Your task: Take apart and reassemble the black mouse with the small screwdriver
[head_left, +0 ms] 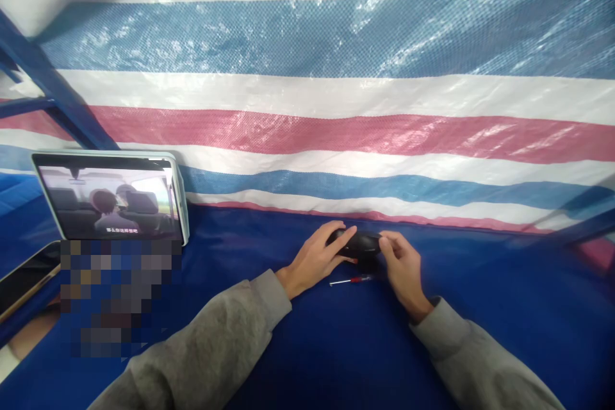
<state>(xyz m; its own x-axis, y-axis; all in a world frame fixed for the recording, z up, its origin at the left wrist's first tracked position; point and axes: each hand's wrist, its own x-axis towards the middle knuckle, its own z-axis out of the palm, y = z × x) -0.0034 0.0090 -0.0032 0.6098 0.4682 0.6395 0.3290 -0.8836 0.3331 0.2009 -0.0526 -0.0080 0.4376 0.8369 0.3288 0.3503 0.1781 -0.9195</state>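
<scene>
- At far left, a smartphone lies near a tablet propped against striped sheeting, an animated car scene on its screen.
- The left hand, in a grey sleeve, curls its fingers over the left end of what appears to be a black computer mouse.
- Just beneath, on the blue surface, a red-handled screwdriver lies roughly crosswise, tip toward the left hand, handle end toward the right; neither hand grips it.
- Between the hands, the black computer mouse is held with its long axis running left to right, dipping slightly rightward. That alignment, one hand at each end, looks decisive for handling it.
- The right hand appears to pinch the mouse's right end between thumb and forefinger; the exact contact is too small to confirm.
</scene>
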